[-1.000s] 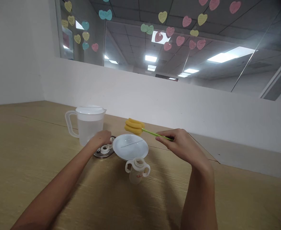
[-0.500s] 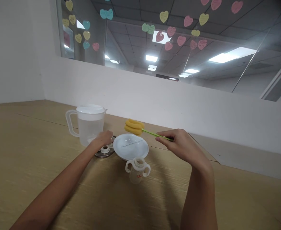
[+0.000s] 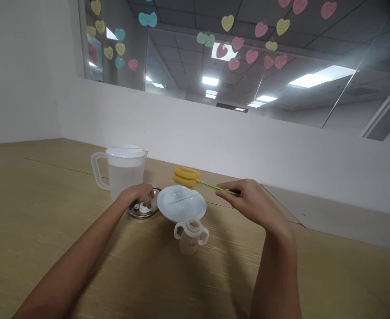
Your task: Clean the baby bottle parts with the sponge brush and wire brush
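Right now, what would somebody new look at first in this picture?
Probably the bright yellow sponge brush, held up behind the white bowl by its green handle in the right hand. Next might come the big see-through pitcher at the back, left of the bowl. High above them, heart-shaped sticky notes in pink, yellow, blue and green dot the glass.

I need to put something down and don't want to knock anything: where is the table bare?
Table lies bare left of the jug and left forearm, right of the right forearm, and between the forearms, nearer than the bottle. Crowded: jug, left hand, tray, bowl and bottle.
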{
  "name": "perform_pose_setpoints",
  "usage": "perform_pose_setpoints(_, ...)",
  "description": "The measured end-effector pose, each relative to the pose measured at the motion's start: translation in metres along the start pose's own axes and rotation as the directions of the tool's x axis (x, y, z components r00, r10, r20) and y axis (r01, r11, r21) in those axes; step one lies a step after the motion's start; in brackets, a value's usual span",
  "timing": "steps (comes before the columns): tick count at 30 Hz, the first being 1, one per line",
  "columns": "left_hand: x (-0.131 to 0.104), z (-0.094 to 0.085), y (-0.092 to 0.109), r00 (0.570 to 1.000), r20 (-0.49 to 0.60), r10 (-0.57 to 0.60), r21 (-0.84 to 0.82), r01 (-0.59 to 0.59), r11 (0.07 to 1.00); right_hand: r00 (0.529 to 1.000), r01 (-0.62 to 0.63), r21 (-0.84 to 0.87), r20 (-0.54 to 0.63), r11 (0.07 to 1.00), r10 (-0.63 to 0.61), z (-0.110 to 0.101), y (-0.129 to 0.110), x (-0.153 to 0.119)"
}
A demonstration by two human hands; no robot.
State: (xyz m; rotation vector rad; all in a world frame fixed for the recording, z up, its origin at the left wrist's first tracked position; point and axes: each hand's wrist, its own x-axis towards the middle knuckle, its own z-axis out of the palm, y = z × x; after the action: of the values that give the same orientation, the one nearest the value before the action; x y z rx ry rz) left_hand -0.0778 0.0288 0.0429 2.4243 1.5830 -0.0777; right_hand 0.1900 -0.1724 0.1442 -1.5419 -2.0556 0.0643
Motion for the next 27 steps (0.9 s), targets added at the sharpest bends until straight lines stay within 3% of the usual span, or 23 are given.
perform_pose_setpoints(9, 0.007, 0.011, 0.011, 0.994, 0.045, -0.097, 0.206, 0.086, 0.975, 1.000, 0.016, 0.009, 0.018, 1.000, -0.016, -0.001, -0.001, 0.000)
perform_pose_setpoints(18, 0.002, 0.005, 0.013, 0.994, 0.083, -0.077, 0.208, 0.059, 0.976, 1.000, 0.023, 0.003, 0.007, 1.000, -0.023, 0.000, -0.001, 0.000)
perform_pose_setpoints(27, -0.007, 0.000, 0.016, 0.997, 0.045, -0.061, 0.191, 0.051, 0.980, 1.000, 0.018, 0.007, 0.008, 1.000, -0.018, -0.001, -0.001, 0.000)
